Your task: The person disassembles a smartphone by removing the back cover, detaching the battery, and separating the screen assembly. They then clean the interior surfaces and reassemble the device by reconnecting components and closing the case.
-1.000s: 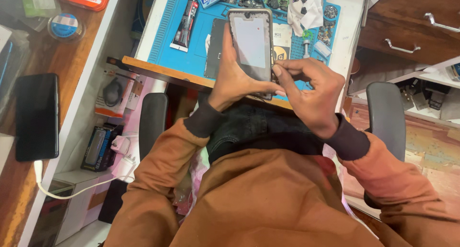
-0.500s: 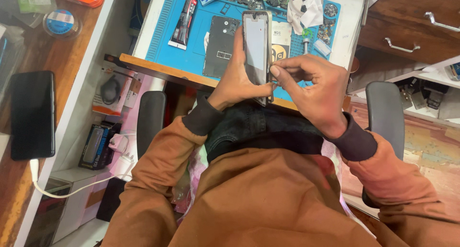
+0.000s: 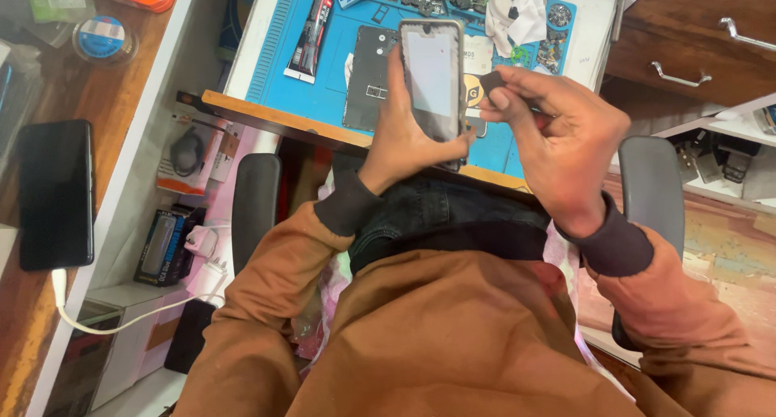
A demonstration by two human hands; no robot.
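Note:
My left hand (image 3: 412, 142) grips a smartphone (image 3: 432, 77) in a clear case, held upright with its dark screen facing me. Just right of the phone's edge, my right hand (image 3: 558, 142) pinches a small dark flat piece (image 3: 491, 84) between thumb and fingers. Both hands hover over the front edge of a blue work mat (image 3: 339, 94). On that mat, behind the phone, lies a dark phone back panel (image 3: 370, 73).
A black glue tube (image 3: 314, 31), crumpled white tissue (image 3: 519, 17) and several small parts lie on the mat. A black phone (image 3: 55, 192) on a white cable rests on the wooden surface at left. Chair armrests (image 3: 255, 211) flank me; wooden drawers (image 3: 695, 45) stand right.
The phone has turned from edge-on to face me. My right hand has pulled away from its side to the right, with the small dark piece in its fingers.

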